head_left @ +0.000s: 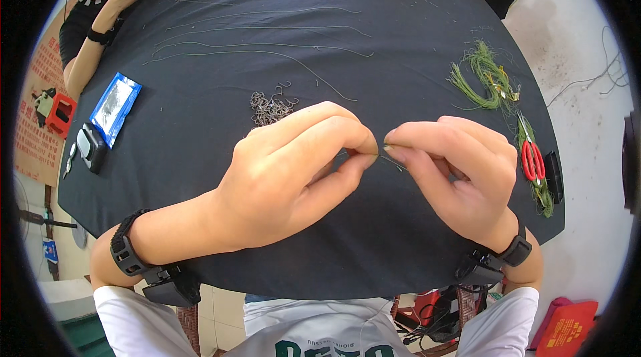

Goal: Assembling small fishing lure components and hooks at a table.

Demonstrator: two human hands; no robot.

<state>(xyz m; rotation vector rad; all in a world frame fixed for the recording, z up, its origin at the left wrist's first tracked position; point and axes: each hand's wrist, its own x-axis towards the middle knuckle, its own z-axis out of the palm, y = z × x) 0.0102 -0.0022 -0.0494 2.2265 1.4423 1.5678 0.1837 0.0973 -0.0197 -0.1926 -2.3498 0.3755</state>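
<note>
Both my hands meet over the near middle of the black-covered table, fingertips almost touching. My left hand (294, 176) pinches a thin green line (392, 162) between thumb and forefinger, and a short end sticks out past the tips. Close beside it, my right hand (461, 176) is also pinched, with a trace of the line at its fingertips. Whether a hook sits within the pinch is too small to tell. Just beyond my left hand lies a pile of dark metal fish hooks (270, 107), partly hidden by that hand.
Several long green lines stretch across the far cloth (400, 23). A green line bundle (491, 80) and red-handled scissors (532, 160) lie right. At left are a blue packet (115, 108) and a black-and-silver case (91, 148). Two people (93, 30) sit at the far side.
</note>
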